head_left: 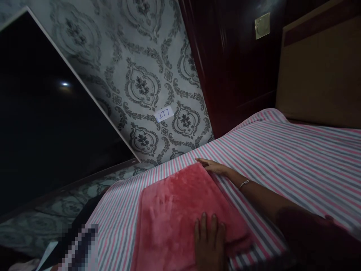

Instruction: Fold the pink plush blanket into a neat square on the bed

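Note:
A pink plush cloth (172, 214) lies flat on the striped bedding. Its right edge looks layered, and a handprint-like mark shows in the pile on its left half. My left hand (210, 241) rests palm down on the lower right part of the cloth, fingers stretched out. At the cloth's far right corner is my right hand (211, 166), fingers extended and touching that corner or just beside it. A thin bracelet (244, 183) circles the right wrist. The thumb of my left hand is not visible.
Pink, grey and white striped bedding (296, 154) spreads under the cloth. Behind it is patterned wallpaper (142, 86) with a paper label "277" (164, 113). A large black screen (56, 124) stands left, a dark red wooden panel (234, 67) and a cardboard box (321, 75) right.

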`<state>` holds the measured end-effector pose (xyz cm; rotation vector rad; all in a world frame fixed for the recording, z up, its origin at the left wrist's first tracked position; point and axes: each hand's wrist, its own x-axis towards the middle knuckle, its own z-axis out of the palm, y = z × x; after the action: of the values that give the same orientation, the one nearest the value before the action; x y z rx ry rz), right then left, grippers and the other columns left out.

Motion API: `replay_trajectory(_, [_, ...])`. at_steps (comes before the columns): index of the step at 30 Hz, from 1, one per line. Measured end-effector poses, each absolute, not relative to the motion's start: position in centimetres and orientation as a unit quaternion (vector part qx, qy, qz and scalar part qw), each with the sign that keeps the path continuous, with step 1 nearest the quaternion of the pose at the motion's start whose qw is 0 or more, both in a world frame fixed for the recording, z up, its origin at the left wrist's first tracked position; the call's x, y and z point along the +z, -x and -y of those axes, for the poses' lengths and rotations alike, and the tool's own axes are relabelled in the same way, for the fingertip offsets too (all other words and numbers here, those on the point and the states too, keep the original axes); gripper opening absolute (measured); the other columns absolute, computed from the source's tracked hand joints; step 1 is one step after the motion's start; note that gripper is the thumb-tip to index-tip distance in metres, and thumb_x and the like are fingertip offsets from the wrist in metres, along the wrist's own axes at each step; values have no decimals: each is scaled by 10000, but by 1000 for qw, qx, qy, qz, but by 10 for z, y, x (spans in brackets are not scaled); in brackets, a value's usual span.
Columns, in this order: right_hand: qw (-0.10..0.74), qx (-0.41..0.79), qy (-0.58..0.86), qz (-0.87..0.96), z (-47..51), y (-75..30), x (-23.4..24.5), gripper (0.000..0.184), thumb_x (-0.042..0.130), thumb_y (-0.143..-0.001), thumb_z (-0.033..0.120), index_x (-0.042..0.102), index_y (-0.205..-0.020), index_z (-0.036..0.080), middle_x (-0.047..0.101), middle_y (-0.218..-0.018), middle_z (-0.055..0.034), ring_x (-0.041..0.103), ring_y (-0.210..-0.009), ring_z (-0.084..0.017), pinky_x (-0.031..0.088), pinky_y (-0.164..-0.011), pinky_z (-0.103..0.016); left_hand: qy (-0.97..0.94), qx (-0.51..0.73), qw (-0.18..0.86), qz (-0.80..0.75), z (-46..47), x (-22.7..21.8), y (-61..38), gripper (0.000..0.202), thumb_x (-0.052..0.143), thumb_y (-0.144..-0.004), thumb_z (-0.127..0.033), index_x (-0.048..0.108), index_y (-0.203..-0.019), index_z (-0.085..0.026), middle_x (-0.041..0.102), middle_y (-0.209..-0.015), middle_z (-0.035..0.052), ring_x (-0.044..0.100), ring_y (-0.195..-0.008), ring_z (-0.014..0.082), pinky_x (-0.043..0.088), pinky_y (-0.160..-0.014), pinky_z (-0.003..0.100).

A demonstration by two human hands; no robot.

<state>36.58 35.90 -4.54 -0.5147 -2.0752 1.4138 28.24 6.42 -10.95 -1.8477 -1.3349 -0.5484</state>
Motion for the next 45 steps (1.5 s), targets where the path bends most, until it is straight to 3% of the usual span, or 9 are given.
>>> replay_trajectory(6, [282,472,254,796,-366,-348,-56,299,483,-752,255,718,-904,149,739,-903,-58,655,-857,-225,530,-775,-337,711,-220,372,554,-57,-118,-291,345,661,-829,-387,695,-1167,-326,650,-1348,-25,385,-1439,300,221,-1231,518])
replay_trajectory(12, [312,376,349,799,-367,-334,-63,250,470,-754,168,703,-842,169,742,-926,-65,637,-918,-217,468,-788,-276,704,-279,365,541,-57,-102,-305,256,637,-840,-298,719,-1078,-257,659,-1335,-9,345,-1462,280,194,-1250,484])
replay_trajectory(21, [291,279,419,814,-363,-343,-34,296,541,-787,187,753,-994,190,765,-897,-77,694,-841,-219,502,-729,-271,695,-253,342,580,-46,-98,-310,345,617,-849,-274,686,-1186,-304,583,-1429,-44,405,-1424,276,285,-1197,486])
replay_trajectory(24, [308,241,407,825,-340,-353,-17,445,471,-850,208,678,-1241,164,725,-1155,-136,670,-1058,-277,511,-906,-379,697,-250,321,590,-41,-92,-316,368,604,-867,-284,664,-1229,-307,588,-1426,-23,438,-1398,278,312,-1175,492])
replay_trajectory(27, [310,188,321,875,-292,-360,-14,507,431,-918,280,564,-1396,177,581,-1414,-125,523,-1305,-285,396,-1098,-438,714,-246,265,599,-35,-78,-324,386,590,-885,-326,641,-1266,-292,610,-1403,4,487,-1353,283,362,-1141,494])
replay_trajectory(32, [235,67,229,942,-214,-376,-36,558,416,-959,482,491,-1463,254,443,-1538,-117,378,-1407,-399,341,-1085,-617,712,-262,168,629,-14,-31,-301,360,456,-954,-290,647,-1247,-202,710,-1220,78,616,-1189,208,323,-1179,461])
replay_trajectory(35, [196,43,251,947,-195,-387,-50,602,396,-955,578,467,-1479,291,409,-1561,-114,326,-1425,-437,295,-1078,-675,602,-200,174,754,5,-9,-258,409,472,-959,-339,609,-1320,-204,627,-1363,122,514,-1325,300,205,-1195,610])
replay_trajectory(38, [190,33,269,944,-189,-393,-60,618,365,-961,608,448,-1492,302,406,-1563,-110,295,-1445,-425,257,-1102,-676,500,-103,145,848,22,-10,-219,559,494,-945,-452,507,-1436,-184,454,-1522,179,335,-1446,395,246,-1129,697])
replay_trajectory(45, [205,29,277,938,-183,-392,-61,579,355,-986,554,458,-1489,286,404,-1565,-100,305,-1452,-389,246,-1134,-643,489,-64,118,862,29,-33,-201,601,356,-988,-498,399,-1513,-207,317,-1606,153,206,-1501,378,432,-1030,599])
